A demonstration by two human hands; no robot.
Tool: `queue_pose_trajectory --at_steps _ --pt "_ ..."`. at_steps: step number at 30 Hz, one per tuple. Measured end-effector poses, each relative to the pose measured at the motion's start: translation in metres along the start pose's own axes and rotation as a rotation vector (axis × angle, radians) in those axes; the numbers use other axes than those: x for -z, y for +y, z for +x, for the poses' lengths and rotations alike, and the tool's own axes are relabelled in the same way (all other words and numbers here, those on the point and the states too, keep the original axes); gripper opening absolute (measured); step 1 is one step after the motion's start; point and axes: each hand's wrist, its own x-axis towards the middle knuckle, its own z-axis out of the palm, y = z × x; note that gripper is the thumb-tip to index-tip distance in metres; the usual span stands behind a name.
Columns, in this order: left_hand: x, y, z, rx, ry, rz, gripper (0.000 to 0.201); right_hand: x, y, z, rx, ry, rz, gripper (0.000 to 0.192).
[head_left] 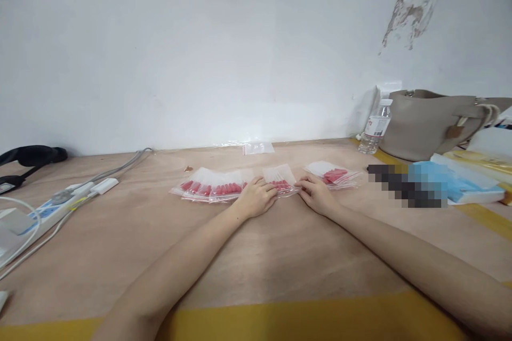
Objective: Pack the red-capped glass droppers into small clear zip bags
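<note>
A small clear zip bag [279, 174] with several red pieces in it lies between my two hands on the table. My left hand [258, 197] is closed at its left edge, with curled fingers over the plastic. At its lower right corner, the fingertips of my right hand [314, 192] pinch the bag; the exact contact is partly hidden. To the left spreads an overlapping row of similar bags [212, 184], each with red pieces at the bottom. Another pile of bags [334, 175] with longer-looking red pieces sits just right of my right hand.
A flat clear bag [258, 148] lies by the wall. At left are a power strip [52, 213] with cables and a black strapped object [32, 157]. At right stand a water bottle [376, 128] and a grey handbag [424, 122], near a blue packet [464, 184].
</note>
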Motion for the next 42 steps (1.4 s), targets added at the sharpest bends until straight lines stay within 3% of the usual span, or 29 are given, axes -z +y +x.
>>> queue_pose_trajectory --at_steps 7,12,18,25,28,35,42 --pt "-0.007 0.002 -0.011 0.01 0.025 -0.034 0.019 0.008 -0.009 0.003 0.148 -0.036 -0.325 0.019" --pt "-0.007 0.004 -0.014 0.089 0.074 -0.046 0.021 0.016 -0.014 0.004 0.222 -0.05 -0.399 0.023" --pt "-0.007 0.003 -0.015 0.112 0.123 -0.044 0.021 0.017 -0.015 0.002 0.139 0.008 -0.331 0.019" --pt "-0.005 0.002 -0.016 0.055 0.179 -0.025 0.027 0.011 -0.012 0.002 -0.19 0.048 -0.038 0.011" --pt "-0.006 0.001 -0.016 0.024 0.201 -0.006 0.023 0.008 -0.011 0.003 -0.265 0.034 0.049 0.013" --pt "-0.014 -0.003 -0.017 -0.002 0.226 0.08 0.017 0.004 -0.01 0.005 -0.221 -0.045 0.146 0.011" --pt "-0.012 -0.007 -0.02 -0.021 0.216 0.142 0.017 0.008 -0.013 0.004 -0.08 -0.037 -0.08 0.012"
